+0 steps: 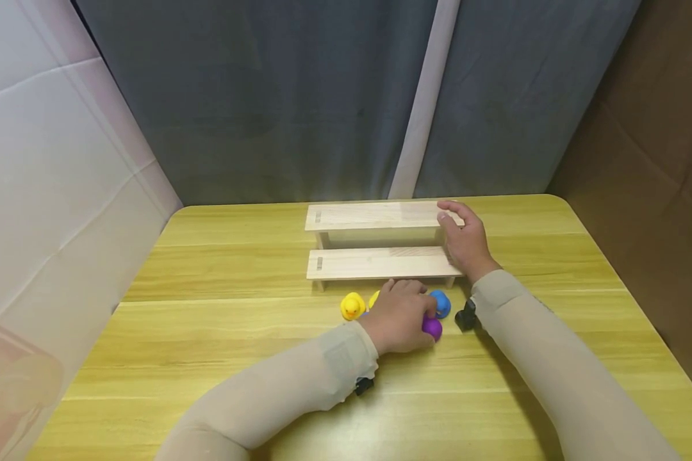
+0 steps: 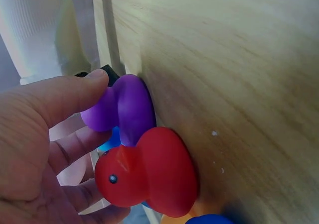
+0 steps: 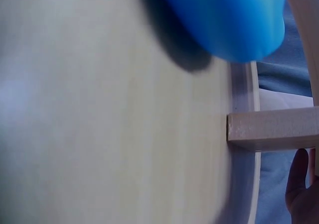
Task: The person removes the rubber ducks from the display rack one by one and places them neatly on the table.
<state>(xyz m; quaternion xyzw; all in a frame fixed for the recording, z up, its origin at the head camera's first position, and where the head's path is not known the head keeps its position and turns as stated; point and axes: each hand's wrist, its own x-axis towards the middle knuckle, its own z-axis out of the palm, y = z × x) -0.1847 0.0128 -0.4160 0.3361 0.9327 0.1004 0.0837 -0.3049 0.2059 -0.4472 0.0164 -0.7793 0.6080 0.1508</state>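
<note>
My left hand (image 1: 400,317) reaches down over a cluster of toy ducks in front of the wooden shelf. Its thumb and index finger pinch a purple duck (image 2: 134,109) by the head. A red duck (image 2: 169,174) sits against the purple one, near the other fingers. At the right end of the two-tier shelf (image 1: 375,216), my right hand (image 1: 467,243) grips the upper board, thumb and fingers about its end. In the right wrist view that hand shows only at the lower right edge, beside a shelf leg (image 3: 274,128).
A yellow duck (image 1: 353,307) stands left of my left hand, with another yellow one partly hidden. Close to the lower board's right end is a blue duck (image 1: 440,304). A dark curtain (image 1: 254,115) hangs behind the table (image 1: 207,333).
</note>
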